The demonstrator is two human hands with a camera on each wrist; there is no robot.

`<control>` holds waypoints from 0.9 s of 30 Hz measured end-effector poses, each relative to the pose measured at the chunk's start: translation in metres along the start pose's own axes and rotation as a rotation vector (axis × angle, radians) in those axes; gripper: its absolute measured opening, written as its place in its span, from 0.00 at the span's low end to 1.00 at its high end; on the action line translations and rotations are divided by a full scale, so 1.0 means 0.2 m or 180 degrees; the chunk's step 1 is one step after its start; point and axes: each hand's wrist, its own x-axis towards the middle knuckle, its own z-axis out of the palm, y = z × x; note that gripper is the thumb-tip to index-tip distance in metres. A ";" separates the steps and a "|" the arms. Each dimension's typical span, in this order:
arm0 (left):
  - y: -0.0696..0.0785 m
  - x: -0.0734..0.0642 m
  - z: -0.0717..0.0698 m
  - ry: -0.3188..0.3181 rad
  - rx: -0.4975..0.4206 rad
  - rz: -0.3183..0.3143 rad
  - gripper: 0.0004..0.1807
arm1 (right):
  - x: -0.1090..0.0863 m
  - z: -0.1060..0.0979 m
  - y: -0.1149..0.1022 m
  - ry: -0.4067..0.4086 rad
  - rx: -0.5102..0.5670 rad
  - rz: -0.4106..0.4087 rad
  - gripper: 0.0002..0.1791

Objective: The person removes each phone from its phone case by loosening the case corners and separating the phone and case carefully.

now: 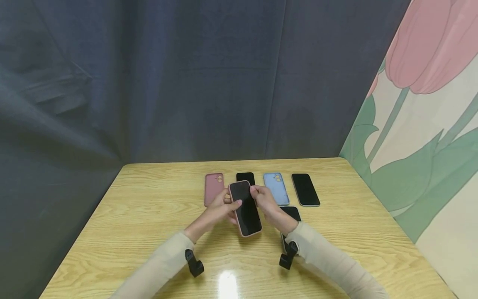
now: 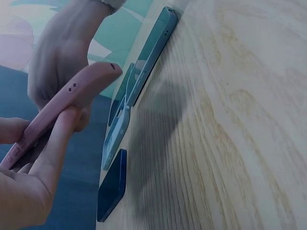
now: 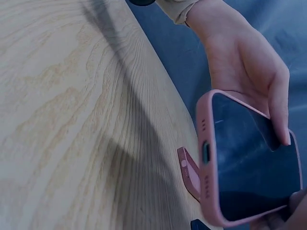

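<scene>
A black-screened smartphone in a pink case (image 1: 244,209) is held up above the table, tilted, its screen facing up. My left hand (image 1: 220,209) grips it from the left side, thumb over the screen and fingers beneath. At the far right corner, my right hand (image 1: 266,201) pinches the edge between thumb and fingers. The left wrist view shows the pink case's side (image 2: 72,93) with its buttons and holes. In the right wrist view, the port end of the cased smartphone (image 3: 206,153) faces the camera, the rim running round the screen.
Behind the hands lie a darker pink phone case (image 1: 214,189), a partly hidden black phone (image 1: 244,177), a light blue phone case (image 1: 276,189) and another black phone (image 1: 305,189). One more phone (image 1: 292,212) lies under the right wrist. A dark curtain (image 1: 209,83) hangs behind the wooden table (image 1: 149,207).
</scene>
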 end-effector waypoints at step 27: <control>0.01 -0.01 0.09 0.0212 0.0306 -0.0156 0.26 | -0.01 0.02 0.02 0.0309 -0.0142 0.0045 0.18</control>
